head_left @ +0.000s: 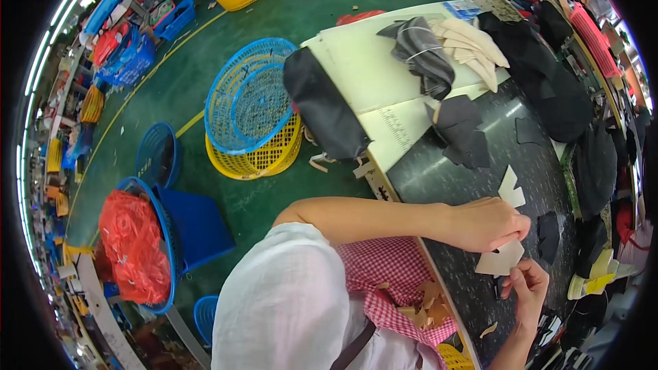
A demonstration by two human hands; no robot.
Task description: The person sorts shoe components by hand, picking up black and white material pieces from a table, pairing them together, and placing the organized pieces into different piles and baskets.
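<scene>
Between my hands is a small cream cut piece [499,262] of sheet material, held over the dark speckled tabletop [439,178]. My left hand [488,225] is closed at its upper edge, knuckles up, with the fingertips mostly hidden. At its lower right corner, my right hand [530,289] pinches the piece between thumb and fingers. A second cream piece [511,188] with a notched edge lies just beyond my left hand. To the right rests a small black cut piece [547,237]. Farther back sits a loose pile of dark grey cut pieces [463,130].
A banded grey bundle [426,55] and a cream stack [469,44] lie on pale sheets [349,55]. Black material [322,103] drapes over the table's left edge. Blue [218,123] and yellow [284,157] baskets stand on the floor. Black pieces [596,171] crowd the right side.
</scene>
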